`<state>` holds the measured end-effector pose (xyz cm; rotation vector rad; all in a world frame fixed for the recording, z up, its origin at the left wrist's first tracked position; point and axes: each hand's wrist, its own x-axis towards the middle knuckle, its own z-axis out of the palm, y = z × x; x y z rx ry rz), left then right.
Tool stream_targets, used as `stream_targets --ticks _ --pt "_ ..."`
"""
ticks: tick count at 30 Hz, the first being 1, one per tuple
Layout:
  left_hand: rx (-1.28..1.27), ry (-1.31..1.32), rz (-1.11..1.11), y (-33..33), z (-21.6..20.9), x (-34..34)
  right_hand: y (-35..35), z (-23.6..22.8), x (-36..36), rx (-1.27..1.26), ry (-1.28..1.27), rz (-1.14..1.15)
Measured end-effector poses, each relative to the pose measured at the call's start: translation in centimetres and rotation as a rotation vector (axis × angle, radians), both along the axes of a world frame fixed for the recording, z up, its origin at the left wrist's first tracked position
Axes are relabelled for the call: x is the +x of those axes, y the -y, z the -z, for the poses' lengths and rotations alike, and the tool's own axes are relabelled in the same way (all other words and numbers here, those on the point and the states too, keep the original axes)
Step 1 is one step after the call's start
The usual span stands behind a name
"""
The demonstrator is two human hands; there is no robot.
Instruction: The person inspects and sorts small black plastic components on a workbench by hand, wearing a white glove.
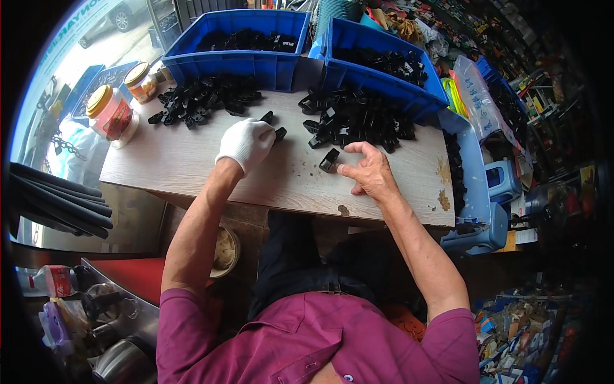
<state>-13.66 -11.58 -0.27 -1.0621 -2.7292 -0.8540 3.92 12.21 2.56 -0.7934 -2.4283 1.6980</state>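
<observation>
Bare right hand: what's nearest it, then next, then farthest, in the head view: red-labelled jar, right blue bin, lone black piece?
1. Lone black piece, just left of the right hand
2. Right blue bin, farther back
3. Red-labelled jar, far left

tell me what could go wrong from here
The left black pile and right black pile lie close together, so pieces could mix. The larger jar stands near the left edge of the table and might fall. The right hand, bare beside a black part, might get scratched.

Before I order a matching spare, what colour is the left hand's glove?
White; the glove shows best in the head view.
</observation>
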Motion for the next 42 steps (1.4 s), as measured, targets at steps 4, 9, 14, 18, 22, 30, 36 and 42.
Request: stream_targets --ticks 4,9,14,18,22,30,36,42 --pt "0.189 -0.088 -0.018 0.1 1.2 0.7 1.0 -0.9 -0.8 0.02 0.006 -0.139" --pt "0.139 -0.369 0.065 -0.3 1.7 2.7 1.6 -1.3 -1.8 0.05 0.094 -0.211" --pt "0.192 -0.332 0.081 -0.4 1.9 3.1 1.5 -0.5 -2.1 0.113 0.13 -0.14" --pt "0.425 -0.17 0.144 -1.4 1.2 4.9 1.7 -0.5 -1.9 0.161 0.136 -0.147" --pt "0.317 -0.187 0.314 -3.5 0.4 6.4 1.3 -0.2 -1.6 0.158 0.132 -0.164" --pt "0.222 -0.208 0.464 -5.6 0.9 5.8 1.2 0.3 -1.5 0.082 0.077 -0.113" --pt "0.292 -0.186 0.436 -5.8 0.8 6.1 1.2 0.0 -1.4 0.096 0.064 -0.116" --pt "0.211 -0.237 0.499 -5.7 1.2 6.0 1.5 0.1 -1.1 0.078 0.033 -0.126"
